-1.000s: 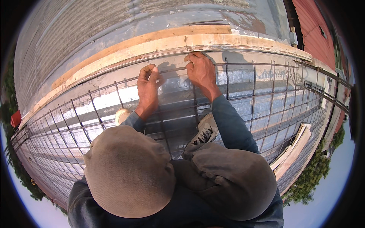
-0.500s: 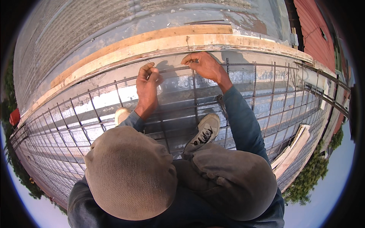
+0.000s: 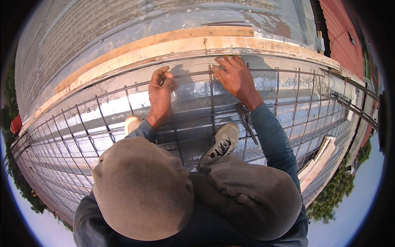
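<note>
Beneath me a mesh of dark steel reinforcing bars (image 3: 212,92) lies over ribbed, shiny metal decking (image 3: 191,90). My left hand (image 3: 160,92) is held over the mesh near its far bar, fingers curled and thumb pressed in; whatever sits in the pinch is too small to make out. To its right, my right hand (image 3: 238,80) reaches over the far bar beside a bar crossing, fingers stretched out and apart, with no held thing visible. Close below the right wrist, dark long-handled pincers (image 3: 247,121) rest on the mesh.
Beyond the mesh runs a concrete edge with wooden boards (image 3: 164,43) along it. Loose short bars (image 3: 224,23) lie past the boards. My shoes (image 3: 226,138) stand among the bars. A pale plank (image 3: 317,162) lies at right; long bar ends (image 3: 354,107) project at far right.
My right hand has shifted right from the bar crossing, and its pinched fingers have spread. The pincers below it show more fully. My left hand stays nearly in place.
</note>
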Available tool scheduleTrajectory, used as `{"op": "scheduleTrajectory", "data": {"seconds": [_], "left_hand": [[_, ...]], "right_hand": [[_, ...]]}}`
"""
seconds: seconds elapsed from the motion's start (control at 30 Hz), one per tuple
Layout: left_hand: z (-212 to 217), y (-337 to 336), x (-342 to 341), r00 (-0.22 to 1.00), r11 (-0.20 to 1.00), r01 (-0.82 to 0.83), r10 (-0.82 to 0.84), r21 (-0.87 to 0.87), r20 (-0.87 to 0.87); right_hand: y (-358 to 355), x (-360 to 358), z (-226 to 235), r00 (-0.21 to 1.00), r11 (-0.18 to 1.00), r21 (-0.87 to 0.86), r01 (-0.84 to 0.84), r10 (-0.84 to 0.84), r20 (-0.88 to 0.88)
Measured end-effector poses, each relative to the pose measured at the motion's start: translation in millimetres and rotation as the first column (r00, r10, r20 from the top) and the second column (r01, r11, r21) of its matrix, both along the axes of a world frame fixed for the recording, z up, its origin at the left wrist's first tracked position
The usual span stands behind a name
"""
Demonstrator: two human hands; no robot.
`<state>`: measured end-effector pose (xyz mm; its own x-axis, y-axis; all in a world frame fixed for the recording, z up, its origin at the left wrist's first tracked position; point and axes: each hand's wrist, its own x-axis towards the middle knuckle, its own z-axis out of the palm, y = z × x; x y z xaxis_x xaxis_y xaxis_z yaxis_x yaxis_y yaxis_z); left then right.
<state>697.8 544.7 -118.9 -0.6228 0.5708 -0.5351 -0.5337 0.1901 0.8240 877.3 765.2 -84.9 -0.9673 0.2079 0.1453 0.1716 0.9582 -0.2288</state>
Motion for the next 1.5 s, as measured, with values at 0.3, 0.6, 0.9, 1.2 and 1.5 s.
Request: {"op": "scheduleTrajectory", "data": {"seconds": [0.3, 0.6, 0.9, 1.2, 1.5], "left_hand": [[0, 0, 0, 0.999, 0.999, 0.034, -0.035, -0.024, -0.031], [-2, 0, 6, 0.994, 0.994, 0.108, -0.108, -0.017, -0.024], [4, 16, 50, 0.868, 0.869, 0.495, -0.495, -0.012, -0.051], [10, 17, 41, 0.798, 0.793, 0.601, -0.603, -0.104, 0.014], [5, 19, 45, 0.787, 0.789, 0.605, -0.613, -0.106, -0.07]], "right_hand": [[15, -2, 1, 0.977, 0.967, -0.14, -0.211, 0.208, -0.037], [2, -9, 31, 0.957, 0.989, -0.083, -0.121, 0.139, 0.254], [19, 6, -12, 0.991, 0.879, -0.457, -0.133, 0.112, -0.074], [25, 0, -1, 0.978, 0.834, -0.551, 0.021, 0.097, 0.183], [1, 9, 2, 0.96, 0.807, -0.537, 0.245, -0.279, 0.019]]}}
